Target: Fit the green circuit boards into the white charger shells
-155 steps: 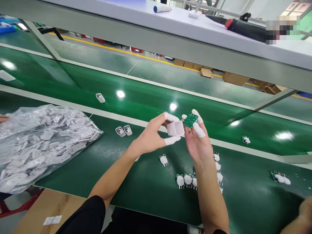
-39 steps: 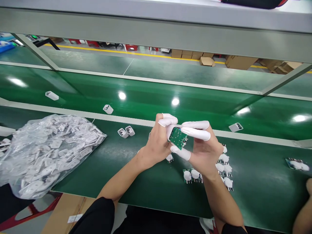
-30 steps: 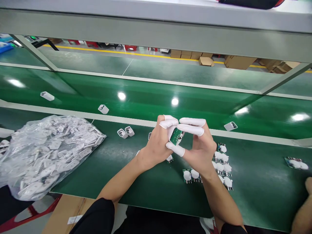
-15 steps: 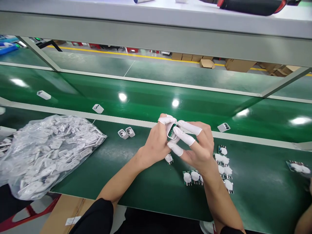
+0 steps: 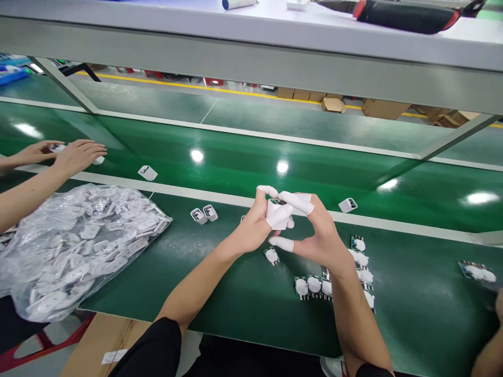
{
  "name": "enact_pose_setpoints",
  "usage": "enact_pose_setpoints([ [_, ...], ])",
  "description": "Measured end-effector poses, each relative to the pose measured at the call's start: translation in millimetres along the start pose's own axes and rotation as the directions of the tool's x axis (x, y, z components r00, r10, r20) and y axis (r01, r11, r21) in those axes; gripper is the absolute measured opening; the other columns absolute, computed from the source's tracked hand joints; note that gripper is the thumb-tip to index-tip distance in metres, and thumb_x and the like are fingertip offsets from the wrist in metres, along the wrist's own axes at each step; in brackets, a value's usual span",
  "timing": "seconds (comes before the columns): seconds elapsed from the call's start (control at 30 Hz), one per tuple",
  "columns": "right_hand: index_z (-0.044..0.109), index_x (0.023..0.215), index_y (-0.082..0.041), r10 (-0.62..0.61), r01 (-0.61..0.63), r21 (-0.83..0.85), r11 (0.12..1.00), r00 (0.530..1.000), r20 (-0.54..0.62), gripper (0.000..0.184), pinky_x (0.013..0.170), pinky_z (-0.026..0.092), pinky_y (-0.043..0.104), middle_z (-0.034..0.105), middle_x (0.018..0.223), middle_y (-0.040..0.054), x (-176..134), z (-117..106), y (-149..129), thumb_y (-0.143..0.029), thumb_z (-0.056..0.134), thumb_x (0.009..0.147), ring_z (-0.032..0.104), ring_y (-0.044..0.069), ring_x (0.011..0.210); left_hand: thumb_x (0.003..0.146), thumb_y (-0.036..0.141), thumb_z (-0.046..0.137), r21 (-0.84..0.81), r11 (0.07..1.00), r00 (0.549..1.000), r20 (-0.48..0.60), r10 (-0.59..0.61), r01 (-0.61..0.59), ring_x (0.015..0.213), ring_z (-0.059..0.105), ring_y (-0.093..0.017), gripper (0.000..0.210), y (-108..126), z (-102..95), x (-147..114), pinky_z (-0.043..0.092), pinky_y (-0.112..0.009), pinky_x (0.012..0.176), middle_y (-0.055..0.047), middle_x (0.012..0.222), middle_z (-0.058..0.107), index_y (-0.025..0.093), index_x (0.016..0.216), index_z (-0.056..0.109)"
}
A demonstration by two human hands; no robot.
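My left hand [image 5: 257, 222], in white finger cots, is closed around a small white plastic housing [image 5: 277, 215] with a bit of circuit board showing in its opening. My right hand [image 5: 314, 228], also in finger cots, has its fingers at the top and far side of the same housing; its thumb sits lower, and part of the grip is hidden. Just below lies a single circuit board [image 5: 271, 255] with a white round part. By my right forearm are several more such boards [image 5: 314, 285], partly covered by the arm.
Left of me lies a clear bag of white plastic parts [image 5: 90, 246], near two upright housings [image 5: 204, 213]. Other housings [image 5: 148, 173] ride on the green belt [image 5: 236, 167]. A co-worker's hands [image 5: 74, 157] reach in at left. A shelf [image 5: 251, 63] spans overhead.
The housing in my hands has turned, its opening now facing up and away. Housings on the belt have shifted left. A co-worker's hands have come in at the left over a housing.
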State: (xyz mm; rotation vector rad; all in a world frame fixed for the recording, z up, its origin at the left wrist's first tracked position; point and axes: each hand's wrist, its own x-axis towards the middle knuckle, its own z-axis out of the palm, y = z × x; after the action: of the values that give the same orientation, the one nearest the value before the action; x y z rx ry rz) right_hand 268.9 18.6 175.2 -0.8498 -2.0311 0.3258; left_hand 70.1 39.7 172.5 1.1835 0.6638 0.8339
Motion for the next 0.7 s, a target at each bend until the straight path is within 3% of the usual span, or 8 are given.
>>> enact_pose_setpoints([
  [0.07,0.055,0.167,-0.036,0.022,-0.022,-0.003,1.000,0.998,-0.050,0.091,0.087,0.067,0.049,0.081,0.127,0.0079,-2,3,2,-0.027,0.096,0.086,0.075,0.028,0.107,0.102,0.063,0.073,-0.038,0.997,0.997,0.019,-0.073,0.074,0.058,0.057,-0.011,0.054,4,0.5,0,0.043,-0.025,0.053,0.003,0.094,0.073,0.029,0.117,0.033],
  [0.13,0.060,0.162,-0.035,0.069,-0.060,0.080,0.995,0.991,-0.118,0.088,0.088,0.068,0.047,0.083,0.124,0.0068,-4,6,5,-0.028,0.099,0.083,0.077,0.027,0.104,0.106,0.066,0.065,-0.011,0.996,0.995,0.030,-0.092,0.093,0.061,0.062,-0.013,0.048,7,-1.5,-1,0.043,-0.026,0.054,0.003,0.090,0.072,0.029,0.117,0.037],
  [0.23,0.070,0.150,-0.030,0.234,-0.159,0.327,0.931,0.951,-0.202,0.079,0.096,0.070,0.046,0.085,0.119,0.0062,-4,9,11,-0.035,0.103,0.079,0.081,0.026,0.105,0.112,0.063,0.056,0.120,0.993,1.000,0.013,0.017,-0.018,0.071,0.067,-0.015,0.038,11,-8.5,-4,0.046,-0.029,0.060,0.001,0.092,0.071,0.026,0.113,0.046],
  [0.4,0.077,0.130,-0.027,0.448,-0.278,0.583,0.763,0.878,-0.167,0.068,0.081,0.071,0.038,0.085,0.094,0.0021,0,7,19,-0.052,0.105,0.073,0.080,0.021,0.081,0.110,0.057,0.066,0.300,0.943,0.989,0.051,0.135,-0.144,0.084,0.070,-0.017,0.034,14,-17.7,-5,0.055,-0.033,0.076,-0.003,0.097,0.072,0.024,0.115,0.058],
  [0.53,0.078,0.125,-0.028,0.468,-0.272,0.648,0.712,0.872,-0.148,0.065,0.073,0.069,0.035,0.083,0.086,0.0001,2,9,20,-0.061,0.102,0.075,0.079,0.020,0.074,0.097,0.047,0.087,0.364,0.910,0.980,0.049,0.192,-0.197,0.088,0.069,-0.018,0.041,11,-15.0,-5,0.057,-0.033,0.080,-0.003,0.101,0.072,0.024,0.116,0.059],
  [0.7,0.075,0.128,-0.028,0.463,-0.306,0.573,0.760,0.874,-0.147,0.061,0.078,0.071,0.039,0.081,0.088,0.0013,2,6,14,-0.066,0.094,0.084,0.079,0.021,0.078,0.094,0.049,0.089,0.266,0.937,0.972,-0.001,0.234,-0.226,0.087,0.071,-0.017,0.041,5,-11.5,-2,0.059,-0.031,0.079,-0.004,0.102,0.075,0.022,0.107,0.061],
])
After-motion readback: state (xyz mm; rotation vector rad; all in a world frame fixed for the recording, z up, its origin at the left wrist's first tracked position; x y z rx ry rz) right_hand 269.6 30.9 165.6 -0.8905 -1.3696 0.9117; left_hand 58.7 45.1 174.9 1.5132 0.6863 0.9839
